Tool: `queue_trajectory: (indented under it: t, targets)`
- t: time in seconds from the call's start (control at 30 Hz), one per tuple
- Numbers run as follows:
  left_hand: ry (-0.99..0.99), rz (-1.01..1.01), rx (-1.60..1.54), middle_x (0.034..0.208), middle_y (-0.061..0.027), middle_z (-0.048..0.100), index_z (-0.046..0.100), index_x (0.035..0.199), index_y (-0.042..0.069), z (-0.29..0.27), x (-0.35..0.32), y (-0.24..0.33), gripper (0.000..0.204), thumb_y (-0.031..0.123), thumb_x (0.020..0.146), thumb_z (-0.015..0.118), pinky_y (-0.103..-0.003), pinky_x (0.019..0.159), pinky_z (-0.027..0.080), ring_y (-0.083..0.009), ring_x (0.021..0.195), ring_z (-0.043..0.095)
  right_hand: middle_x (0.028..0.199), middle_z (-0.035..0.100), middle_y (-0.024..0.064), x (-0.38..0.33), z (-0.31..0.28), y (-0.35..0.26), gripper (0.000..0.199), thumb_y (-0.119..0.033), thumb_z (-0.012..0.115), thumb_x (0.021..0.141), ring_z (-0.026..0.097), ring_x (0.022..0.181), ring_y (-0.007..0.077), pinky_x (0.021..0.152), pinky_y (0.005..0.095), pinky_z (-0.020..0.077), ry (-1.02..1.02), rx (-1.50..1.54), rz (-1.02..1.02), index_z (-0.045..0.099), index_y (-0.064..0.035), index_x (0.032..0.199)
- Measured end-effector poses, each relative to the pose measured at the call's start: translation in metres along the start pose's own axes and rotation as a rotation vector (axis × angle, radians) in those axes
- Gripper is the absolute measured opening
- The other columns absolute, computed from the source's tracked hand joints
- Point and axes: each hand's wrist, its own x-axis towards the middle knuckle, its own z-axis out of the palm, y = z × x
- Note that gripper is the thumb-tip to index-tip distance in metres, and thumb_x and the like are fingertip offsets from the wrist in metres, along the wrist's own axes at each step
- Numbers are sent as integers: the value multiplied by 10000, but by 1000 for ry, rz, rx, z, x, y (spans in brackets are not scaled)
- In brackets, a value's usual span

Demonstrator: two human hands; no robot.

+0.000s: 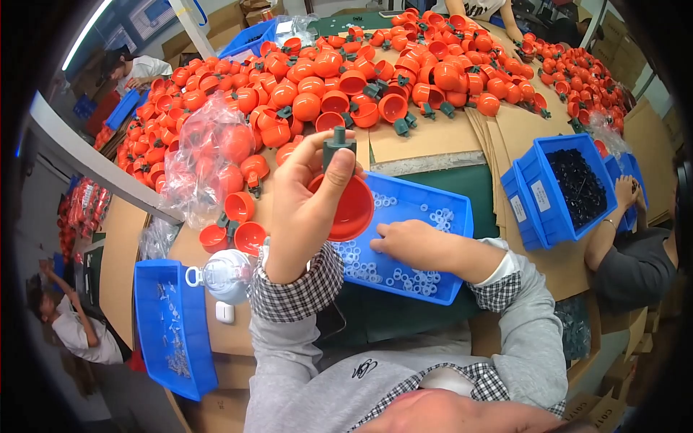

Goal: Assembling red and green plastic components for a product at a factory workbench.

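My left hand (307, 195) is raised, closed round a red plastic cup (354, 211) with a dark green fitting (338, 148) on it. Its thumb presses on the fitting, whose narrow stem points up, and the cup's hollow side shows below. Beyond and under it lies a shallow blue tray (462, 234) scattered with small translucent white rings (422, 283). Over this tray my right hand (419, 247) reaches in from the right, fingers bent together at the rings. Whatever those fingertips pinch is hidden or too small to name.
A large pile of red cups (307, 105) with green fittings covers the table's far side. Clear plastic bags (198, 173), a clear bottle (227, 273) and a blue bin (177, 332) of small parts stand left. Blue bins of black parts (574, 184) sit right, beside a co-worker's arm (606, 224).
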Motion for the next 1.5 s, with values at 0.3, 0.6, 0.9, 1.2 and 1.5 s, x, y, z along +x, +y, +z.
queue_trajectory:
  t: [0.3, 0.6, 0.9, 1.2, 1.5]
  targets:
    - [-62, 9, 76, 777, -53, 591, 542, 1120, -35, 7, 4, -18, 300, 196, 951, 454, -222, 684, 464, -109, 750, 588, 871, 537, 156, -6, 12, 3, 153, -27, 516, 788, 592, 815, 315, 686, 401, 482, 20, 42, -57, 538, -12, 938]
    - [-154, -104, 87, 825, -19, 606, 556, 900, -3, 17, 0, -15, 240, 124, 770, 713, -206, 676, 462, -56, 756, 555, 774, 622, 117, -28, -50, 16, 153, -36, 638, 745, 635, 715, 196, 673, 297, 509, 840, 514, -16, 598, 12, 884]
    - [-183, -88, -40, 837, -40, 619, 522, 921, 18, 30, -1, -29, 255, 86, 766, 712, -215, 695, 474, -78, 765, 580, 845, 634, 106, -36, -54, 8, 148, 5, 653, 751, 634, 797, 181, 721, 279, 506, 1166, 508, -107, 586, 12, 883]
    - [-189, -110, -64, 839, -44, 621, 526, 949, 11, 30, 0, -28, 260, 58, 766, 704, -217, 703, 481, -84, 775, 590, 848, 599, 81, -37, -55, 11, 111, 12, 633, 787, 599, 794, 156, 705, 272, 484, 1046, 683, -156, 553, 13, 863]
    - [-249, -24, 70, 813, -23, 612, 546, 919, 4, 36, -2, -31, 222, 45, 763, 697, -215, 682, 474, -69, 745, 572, 853, 572, 42, -45, -60, 24, 115, -94, 595, 861, 541, 755, 94, 691, 216, 444, 747, 1368, -80, 544, 4, 892]
